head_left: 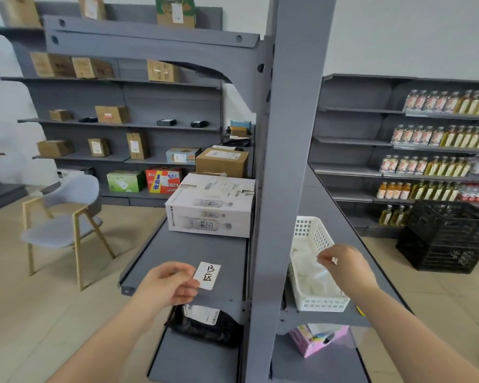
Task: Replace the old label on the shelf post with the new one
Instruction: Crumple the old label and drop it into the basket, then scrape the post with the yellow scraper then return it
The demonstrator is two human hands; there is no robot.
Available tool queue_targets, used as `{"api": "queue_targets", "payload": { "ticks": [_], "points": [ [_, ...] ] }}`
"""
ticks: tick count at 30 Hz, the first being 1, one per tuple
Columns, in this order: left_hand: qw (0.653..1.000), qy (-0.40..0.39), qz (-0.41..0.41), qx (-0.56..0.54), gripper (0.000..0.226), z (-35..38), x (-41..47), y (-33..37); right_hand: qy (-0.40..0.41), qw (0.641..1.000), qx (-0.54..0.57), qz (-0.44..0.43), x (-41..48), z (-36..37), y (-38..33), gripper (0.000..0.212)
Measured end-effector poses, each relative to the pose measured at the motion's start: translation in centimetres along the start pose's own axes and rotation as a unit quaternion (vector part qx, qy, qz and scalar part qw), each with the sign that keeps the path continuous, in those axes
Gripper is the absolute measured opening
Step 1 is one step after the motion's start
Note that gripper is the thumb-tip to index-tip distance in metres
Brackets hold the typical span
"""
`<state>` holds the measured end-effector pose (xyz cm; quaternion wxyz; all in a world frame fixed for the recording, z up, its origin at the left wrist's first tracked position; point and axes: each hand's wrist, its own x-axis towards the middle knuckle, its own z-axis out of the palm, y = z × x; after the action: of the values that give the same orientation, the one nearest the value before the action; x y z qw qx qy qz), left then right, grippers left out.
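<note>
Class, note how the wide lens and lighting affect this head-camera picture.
Head view: the lens bows the shelf post and the upper shelves; soft, even light, faint shadows; the label reads clearly; the bottles at right look slightly soft.

We see a small white label (207,275) with two black handwritten characters, one above the other, held upright and tilted a little to the right, pinched by its left edge over the grey shelf to the left of the post. The shelf post (282,175) is a tall grey metal upright running from top to bottom through the middle. A second, tiny white scrap (334,260) shows to the right of the post; what it is we cannot tell.
</note>
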<state>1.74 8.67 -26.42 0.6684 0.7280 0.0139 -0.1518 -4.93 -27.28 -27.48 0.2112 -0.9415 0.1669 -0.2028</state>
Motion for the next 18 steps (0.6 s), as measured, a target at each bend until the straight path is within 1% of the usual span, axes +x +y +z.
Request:
{"api": "queue_targets", "payload": {
  "ticks": [3, 7, 9, 10, 11, 12, 13, 14, 15, 16, 17, 18],
  "points": [
    [1.0, -0.004, -0.008, 0.009, 0.012, 0.5, 0.0, 0.0, 0.015, 0.999, 0.028, -0.026, -0.4, -1.3, 0.8, 0.01],
    [1.0, -0.013, -0.005, 0.024, 0.012, 1.4, -0.1, 0.2, 0.045, 0.997, 0.067, -0.017, -1.6, -3.7, 3.2, 0.021],
    [0.999, -0.018, 0.0, 0.028, 0.014, 1.9, 0.0, 0.5, 0.035, 0.998, 0.046, 0.001, -2.3, -4.7, 5.0, 0.031],
    [0.999, -0.022, 0.001, 0.027, 0.014, 2.2, 0.0, 0.7, 0.004, 0.999, 0.026, 0.025, -2.8, -5.2, 6.1, 0.038],
    [0.999, -0.026, 0.001, 0.028, 0.014, 2.4, 0.0, 0.9, -0.053, 0.998, 0.007, 0.044, -3.4, -5.5, 7.1, 0.047],
    [0.999, -0.03, 0.003, 0.03, 0.014, 2.6, 0.1, 1.1, -0.137, 0.989, -0.005, 0.055, -4.2, -5.7, 8.0, 0.058],
    [0.999, -0.033, 0.005, 0.031, 0.015, 2.7, 0.1, 1.3, -0.22, 0.974, -0.013, 0.046, -5.0, -5.4, 8.9, 0.074],
    [0.999, -0.035, 0.007, 0.03, 0.015, 2.8, 0.2, 1.6, -0.285, 0.957, -0.044, 0.027, -5.7, -5.0, 9.5, 0.088],
    [0.999, -0.036, 0.01, 0.029, 0.015, 2.9, 0.3, 1.8, -0.324, 0.941, -0.096, 0.006, -6.2, -4.6, 9.8, 0.101],
    [0.999, -0.036, 0.014, 0.028, 0.017, 3.0, 0.4, 2.1, -0.334, 0.929, -0.156, -0.008, -6.8, -4.0, 10.1, 0.111],
    [0.999, -0.037, 0.019, 0.027, 0.018, 3.1, 0.5, 2.3, -0.329, 0.919, -0.215, -0.011, -7.0, -3.5, 10.4, 0.115],
    [0.999, -0.038, 0.023, 0.024, 0.019, 3.2, 0.6, 2.5, -0.307, 0.923, -0.233, -0.016, -7.3, -3.1, 10.6, 0.111]
  ]
}}
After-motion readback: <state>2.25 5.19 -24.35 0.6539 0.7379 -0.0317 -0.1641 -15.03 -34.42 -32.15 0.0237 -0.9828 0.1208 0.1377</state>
